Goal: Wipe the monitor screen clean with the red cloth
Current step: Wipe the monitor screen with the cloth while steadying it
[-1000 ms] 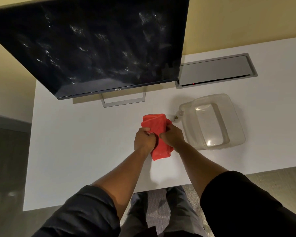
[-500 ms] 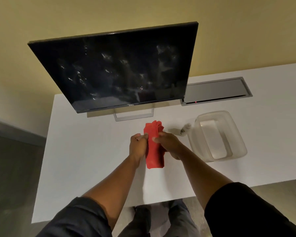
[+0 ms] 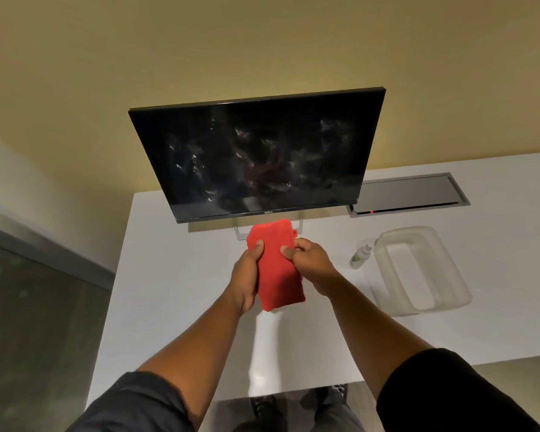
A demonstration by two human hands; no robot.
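Red cloth (image 3: 276, 263) hangs lengthwise, pinched in the grip of your left hand (image 3: 247, 275) and right hand (image 3: 309, 260), with the smeared monitor screen (image 3: 256, 154) straight ahead, just above its upper end.

A white desk (image 3: 175, 275) is carrying everything here. Just beyond the grip, the monitor (image 3: 256, 157) is standing on its thin stand (image 3: 300, 226), dark screen smeared. To the right of the grip, a small spray bottle (image 3: 359, 254) is standing upright, just beside a clear plastic tub (image 3: 418, 272) farther right. Beyond the tub, right of the monitor, a grey cable hatch (image 3: 409, 194) is sitting flush in the desk.
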